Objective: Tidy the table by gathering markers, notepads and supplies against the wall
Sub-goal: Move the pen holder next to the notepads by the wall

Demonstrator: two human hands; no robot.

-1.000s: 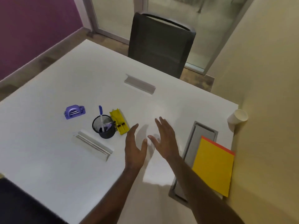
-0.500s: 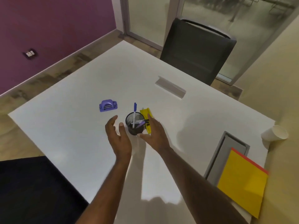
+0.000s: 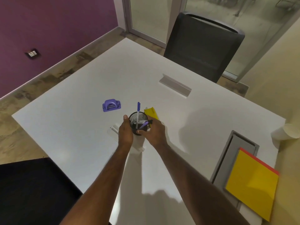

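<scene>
A black mesh pen cup with a few markers stands in the middle of the white table. My left hand grips its left side and my right hand grips its right side. A yellow stapler-like item lies right behind the cup, partly hidden by my right hand. A purple tape dispenser sits to the cup's left. A yellow notepad with a red edge lies at the right, beside the beige wall.
A white paper cup lies on its side by the wall. A grey cable hatch sits under the notepad. Two flat slots are set in the table top. A black chair stands at the far edge.
Both hands moved left and forward from the table's middle and closed around the pen cup. The camera view shifted left.
</scene>
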